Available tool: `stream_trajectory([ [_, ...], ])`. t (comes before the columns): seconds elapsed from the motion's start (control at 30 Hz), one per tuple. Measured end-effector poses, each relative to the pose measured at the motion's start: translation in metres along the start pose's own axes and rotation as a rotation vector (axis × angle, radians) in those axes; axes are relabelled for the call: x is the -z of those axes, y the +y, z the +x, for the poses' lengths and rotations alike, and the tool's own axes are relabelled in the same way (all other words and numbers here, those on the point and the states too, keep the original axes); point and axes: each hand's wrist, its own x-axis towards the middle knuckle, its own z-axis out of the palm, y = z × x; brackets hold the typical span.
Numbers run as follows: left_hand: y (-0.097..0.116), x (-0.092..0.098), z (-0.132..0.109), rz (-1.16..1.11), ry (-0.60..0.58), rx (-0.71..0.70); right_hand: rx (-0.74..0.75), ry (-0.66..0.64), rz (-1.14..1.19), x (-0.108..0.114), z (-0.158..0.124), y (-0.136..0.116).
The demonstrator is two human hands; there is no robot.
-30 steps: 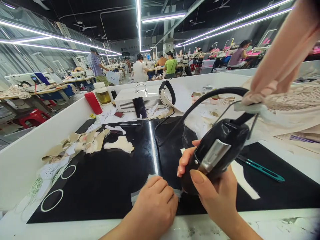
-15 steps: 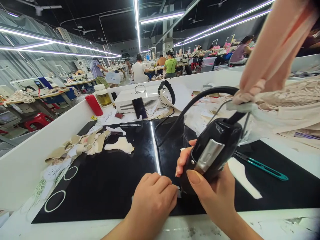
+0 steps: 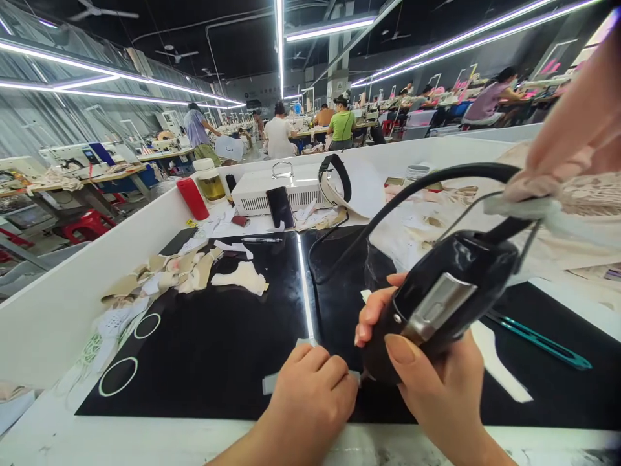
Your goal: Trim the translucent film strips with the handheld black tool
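My right hand point(image 3: 436, 382) is wrapped round a black corded hand tool point(image 3: 446, 291) with a metal lever on its side. The tool leans to the right, its lower end close to the mat. A pink cloth point(image 3: 567, 142) is tied by its top. My left hand point(image 3: 313, 388) is closed, knuckles up, pressing a small grey strip point(image 3: 270, 384) on the black mat point(image 3: 204, 362). Ends of the strip show at both sides of the hand; my fingertips are hidden. The tool's tip is near the strip's right end; contact cannot be made out.
Teal tweezers point(image 3: 548, 343) and a white cut piece point(image 3: 499, 362) lie right. Fabric scraps point(image 3: 169, 272) and white rings point(image 3: 119, 377) lie left. Behind stand a white vented box point(image 3: 252, 194), a phone point(image 3: 280, 207) and a jar point(image 3: 209, 181). People work farther back.
The view has turned slightly left, so the scene sits farther right. The tool and my right hand have moved right, away from my left hand. More of the grey strip shows.
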Motion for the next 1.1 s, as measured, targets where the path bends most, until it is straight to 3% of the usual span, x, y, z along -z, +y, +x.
stream_trajectory([
  [0.13, 0.0003, 0.0011, 0.0001, 0.022, -0.006, -0.015, -0.006, -0.039, -0.006, 0.0037, -0.0013, 0.0035],
  [0.5, 0.0009, 0.0051, 0.0011, 0.047, -0.051, -0.034, -0.053, 0.089, 0.032, 0.0015, 0.0049, -0.0009],
  [1.1, 0.004, 0.0008, 0.0006, 0.064, 0.003, -0.039, -0.033, 0.062, 0.004, 0.0007, 0.0049, 0.0038],
])
